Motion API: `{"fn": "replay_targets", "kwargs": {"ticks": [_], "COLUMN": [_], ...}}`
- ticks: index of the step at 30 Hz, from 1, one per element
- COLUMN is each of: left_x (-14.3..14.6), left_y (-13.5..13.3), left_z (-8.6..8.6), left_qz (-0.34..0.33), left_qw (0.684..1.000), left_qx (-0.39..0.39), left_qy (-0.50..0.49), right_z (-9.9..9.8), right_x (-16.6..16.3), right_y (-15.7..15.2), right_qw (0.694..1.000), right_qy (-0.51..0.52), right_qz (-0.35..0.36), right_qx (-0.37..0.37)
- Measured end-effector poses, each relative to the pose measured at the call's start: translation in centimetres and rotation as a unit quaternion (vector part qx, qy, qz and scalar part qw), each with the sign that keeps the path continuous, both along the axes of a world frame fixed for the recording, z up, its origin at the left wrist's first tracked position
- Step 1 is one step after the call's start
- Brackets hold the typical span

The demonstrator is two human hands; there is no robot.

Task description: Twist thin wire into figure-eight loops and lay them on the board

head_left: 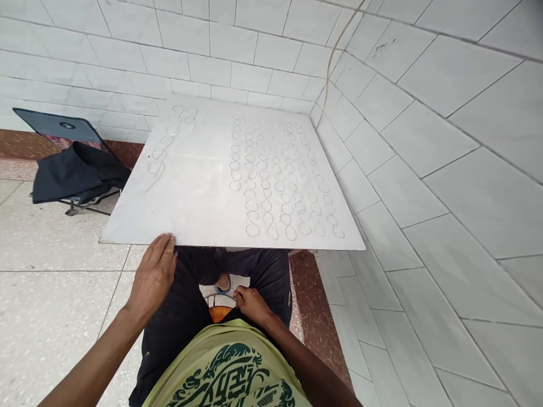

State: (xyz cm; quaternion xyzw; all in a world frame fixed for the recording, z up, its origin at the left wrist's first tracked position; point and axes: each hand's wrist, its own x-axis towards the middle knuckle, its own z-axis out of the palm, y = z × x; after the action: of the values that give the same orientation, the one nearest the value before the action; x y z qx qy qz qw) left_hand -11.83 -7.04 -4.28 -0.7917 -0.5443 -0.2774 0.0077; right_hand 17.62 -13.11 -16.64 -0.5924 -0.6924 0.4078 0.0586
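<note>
A large white board (199,198) lies before me, with columns of pencil-drawn looping figures (280,181) over its right half and fainter wavy lines (163,150) on its left. My left hand (155,268) rests on the board's near edge, left of the middle. Its fingers lie flat on the surface, holding nothing. Below the board, my right hand (253,304) is in my lap beside my dark trousers (271,277). Its fingers are curled closed, and whatever they may hold is hidden.
White tiled walls (424,169) meet behind and to the right of the board. A thin cable (328,68) runs down the corner. At left, a folding chair (63,127) carries a dark cloth (76,172). An orange item (220,312) shows between my legs.
</note>
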Motion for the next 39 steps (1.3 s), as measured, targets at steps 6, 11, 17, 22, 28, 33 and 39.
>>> {"fn": "replay_targets", "kwargs": {"ticks": [6, 11, 17, 22, 28, 33, 39], "left_x": [-2.0, -2.7, -3.4, -3.4, -3.4, -3.2, -0.9], "left_y": [0.6, 1.2, 1.5, 2.2, 2.8, 2.2, -0.4], "left_z": [-0.2, 0.7, 2.0, 4.2, 6.4, 5.9, 6.7], "left_qz": [-0.046, -0.063, -0.104, -0.152, -0.188, -0.193, -0.086], "left_qw": [0.998, 0.993, 0.986, 0.977, 0.967, 0.971, 0.955], "left_qx": [0.002, 0.007, -0.004, -0.041, -0.126, -0.14, -0.161], "left_qy": [0.036, 0.095, 0.127, 0.14, 0.12, -0.021, -0.233], "right_z": [1.0, 1.4, 1.5, 1.7, 1.9, 2.2, 8.6], "right_x": [-2.0, -2.7, -2.7, -2.7, -2.7, -2.7, -2.1], "right_y": [0.2, 0.5, 0.7, 0.4, 0.2, 0.4, 1.1], "right_qw": [0.999, 0.998, 0.997, 0.997, 0.996, 0.995, 0.964], "right_qy": [0.032, 0.033, 0.039, 0.057, 0.074, 0.09, 0.248], "right_qz": [0.022, 0.04, 0.045, 0.036, 0.033, 0.021, -0.05], "right_qx": [0.02, 0.039, 0.046, 0.037, 0.034, 0.047, 0.084]}}
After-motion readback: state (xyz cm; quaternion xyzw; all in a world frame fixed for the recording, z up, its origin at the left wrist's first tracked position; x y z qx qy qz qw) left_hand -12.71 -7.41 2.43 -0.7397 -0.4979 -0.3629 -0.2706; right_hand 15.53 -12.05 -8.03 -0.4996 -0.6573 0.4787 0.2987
